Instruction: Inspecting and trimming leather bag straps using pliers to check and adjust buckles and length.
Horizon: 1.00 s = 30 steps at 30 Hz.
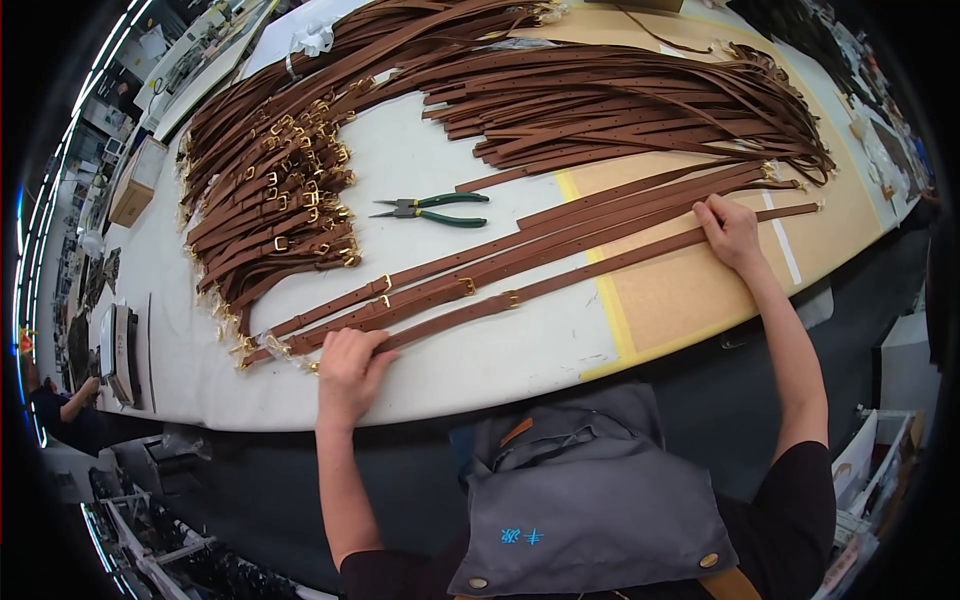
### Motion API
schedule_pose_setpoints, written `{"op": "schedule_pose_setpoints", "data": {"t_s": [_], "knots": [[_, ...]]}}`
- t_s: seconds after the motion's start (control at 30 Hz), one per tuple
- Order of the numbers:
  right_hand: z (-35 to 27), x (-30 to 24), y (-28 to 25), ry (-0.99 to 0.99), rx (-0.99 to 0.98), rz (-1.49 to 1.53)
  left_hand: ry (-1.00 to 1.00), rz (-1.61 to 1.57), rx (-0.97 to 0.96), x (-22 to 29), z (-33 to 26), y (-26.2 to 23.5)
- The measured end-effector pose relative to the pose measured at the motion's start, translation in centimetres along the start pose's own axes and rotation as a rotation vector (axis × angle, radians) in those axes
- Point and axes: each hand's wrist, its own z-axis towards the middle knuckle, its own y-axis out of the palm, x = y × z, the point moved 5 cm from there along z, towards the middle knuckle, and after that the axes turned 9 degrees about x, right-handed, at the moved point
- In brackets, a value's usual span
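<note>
brown leather straps pinned flat at both ends, with loose piles close by

brown leather straps [520, 255] lie side by side across the white table [480, 350], running from near the lower left edge up to the tan board [690, 290] on the right. the left hand [350, 365] presses palm down, fingers spread narrow, on the strap ends nearest the table's front edge; it grips nothing that i can see, it only holds them flat. the right hand [728, 232] rests with its fingers laid over the far ends of the same straps, also flat and not closed round anything.

risks, as i judge them: the left ends sit close to the table's edge, so if that hand lifts first the straps could slide off towards the lap. brass buckles [468, 285] sit part way along the straps and could catch on each other if the straps are pulled lengthwise, dragging a neighbour out of line. the big heap of buckled straps [275, 200] lies just beside the laid-out ones on the left, and the long bundle of plain straps [640, 100] is near the right hand; a wide sweep of either arm could snag a loop and tangle the sorted row. green-handled pliers [430, 210] lie apart from the straps, jaws pointing left, and a strap flicked upward could knock them.
</note>
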Motion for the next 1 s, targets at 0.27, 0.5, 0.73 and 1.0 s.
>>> {"op": "schedule_pose_setpoints", "data": {"t_s": [0.27,0.5,0.73,1.0], "knots": [[3.3,3.3,-0.4,0.03,0.218,-0.285,-0.151,0.079,0.136,-4.9,-2.4,-3.5],[6.6,-7.6,6.5,-0.152,-0.138,0.238,-0.133,0.014,0.073,-2.4,0.8,-0.9],[8.7,-10.1,10.3,-0.174,-0.622,0.299,-0.035,-0.146,0.108,3.5,4.3,2.3],[4.0,-22.1,0.0,-0.408,-0.349,0.624,-0.061,-0.473,-0.049,10.7,10.1,5.8]]}}
